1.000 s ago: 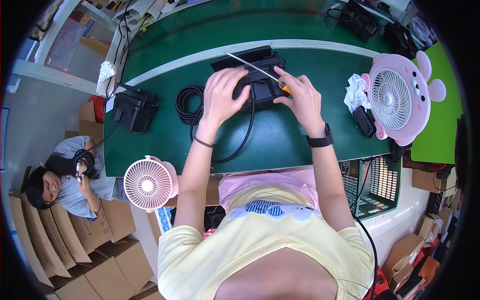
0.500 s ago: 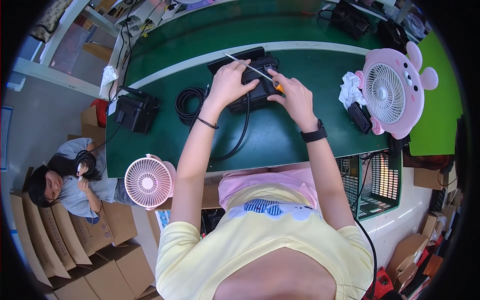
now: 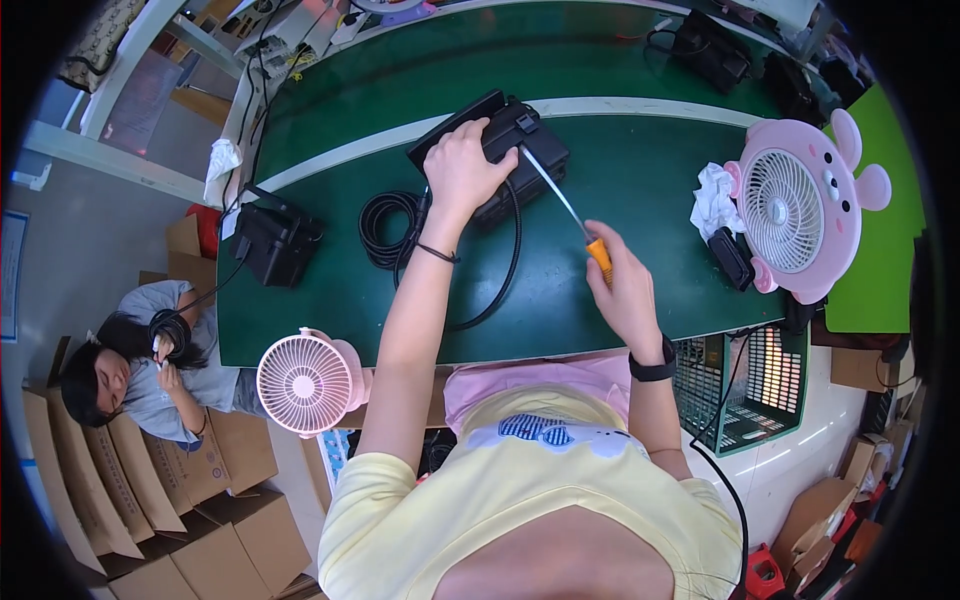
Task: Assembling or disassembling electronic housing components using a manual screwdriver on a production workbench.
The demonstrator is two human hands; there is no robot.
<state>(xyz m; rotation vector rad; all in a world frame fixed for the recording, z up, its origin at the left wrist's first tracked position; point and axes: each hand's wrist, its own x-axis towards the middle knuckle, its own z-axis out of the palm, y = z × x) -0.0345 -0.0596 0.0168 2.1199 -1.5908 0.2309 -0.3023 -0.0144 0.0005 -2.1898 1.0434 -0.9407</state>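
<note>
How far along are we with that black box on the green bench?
In hand: the left hand presses on the black box while the right hand holds an orange-handled screwdriver, tip at the box's edge. Done: its black cable lies coiled beside it. Left: another black unit sits untouched.

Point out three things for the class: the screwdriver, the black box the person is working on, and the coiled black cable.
screwdriver (image 3: 600, 259), head view, on its orange handle just above the right hand.
black box (image 3: 532, 140), head view, on its top right of the left hand.
coiled black cable (image 3: 385, 230), head view, on the coil's loops.
</note>
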